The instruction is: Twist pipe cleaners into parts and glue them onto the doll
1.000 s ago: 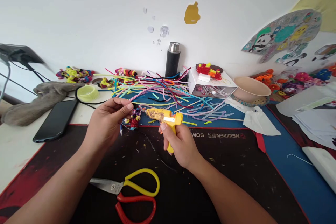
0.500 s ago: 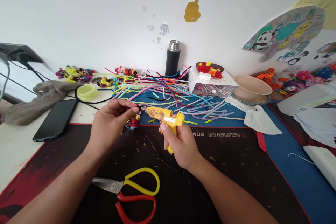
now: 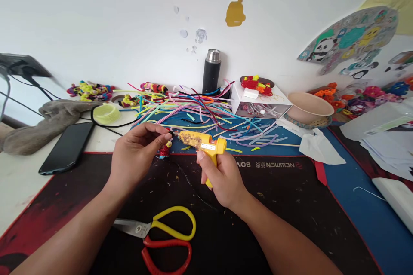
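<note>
My right hand (image 3: pixel 224 176) is wrapped round the handle of a yellow hot glue gun (image 3: pixel 196 139), whose stained nozzle end points left. Close by that nozzle, the thumb and forefinger of my left hand (image 3: pixel 137 150) pinch a small dark fuzzy piece (image 3: pixel 170 132), mostly covered by the fingertips. Just below these fingers is a small red pipe-cleaner figure (image 3: pixel 164 151) with yellow and blue bits; whether it joins the pinched piece I cannot tell. Scissors (image 3: pixel 169 228) with one yellow and one red handle lie on the dark mat (image 3: pixel 277 219) between my forearms.
Many loose pipe cleaners (image 3: pixel 180 107) spread behind my hands. Behind them stand a black thermos (image 3: pixel 211 73) and a white drawer box (image 3: pixel 261 105). A phone (image 3: pixel 66 148) and a yellow-green roll (image 3: pixel 106 114) lie left. To the right are a beige bowl (image 3: pixel 310 106) and a tissue (image 3: pixel 321 148).
The view has shifted very slightly. Both hands, the glue gun and the pinched piece keep nearly the same places.
</note>
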Demonstrator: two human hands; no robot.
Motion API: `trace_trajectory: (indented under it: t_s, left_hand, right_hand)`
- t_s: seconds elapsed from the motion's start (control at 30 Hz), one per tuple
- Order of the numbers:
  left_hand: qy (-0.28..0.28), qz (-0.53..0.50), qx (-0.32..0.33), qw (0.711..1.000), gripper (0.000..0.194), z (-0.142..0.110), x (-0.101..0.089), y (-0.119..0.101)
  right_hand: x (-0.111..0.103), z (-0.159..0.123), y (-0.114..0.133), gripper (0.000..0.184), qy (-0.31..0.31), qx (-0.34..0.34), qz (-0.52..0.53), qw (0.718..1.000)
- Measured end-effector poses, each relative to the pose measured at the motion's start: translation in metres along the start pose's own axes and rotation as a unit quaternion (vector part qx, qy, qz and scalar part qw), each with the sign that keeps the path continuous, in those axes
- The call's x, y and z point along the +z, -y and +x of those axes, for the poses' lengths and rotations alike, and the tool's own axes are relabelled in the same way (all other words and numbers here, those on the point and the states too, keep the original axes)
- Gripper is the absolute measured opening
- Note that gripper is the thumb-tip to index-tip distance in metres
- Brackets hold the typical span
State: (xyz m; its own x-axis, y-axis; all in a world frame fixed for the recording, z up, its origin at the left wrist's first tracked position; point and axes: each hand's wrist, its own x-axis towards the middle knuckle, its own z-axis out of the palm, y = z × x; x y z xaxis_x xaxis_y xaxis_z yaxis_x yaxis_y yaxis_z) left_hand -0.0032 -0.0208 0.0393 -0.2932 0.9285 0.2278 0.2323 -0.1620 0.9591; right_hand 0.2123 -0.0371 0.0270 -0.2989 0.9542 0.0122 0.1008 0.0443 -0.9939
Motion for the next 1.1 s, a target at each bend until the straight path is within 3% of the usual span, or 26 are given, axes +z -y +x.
trace_trajectory:
  t_s: [1.1]
  left_hand:
    - [-0.027,0.004,0.011,1.000,0.024,-0.0020,0.0007,-0.0040]
  right_hand:
    - [-0.0014,-0.0022,0.0077,0.056,-0.001,-0.011,-0.025,1.000]
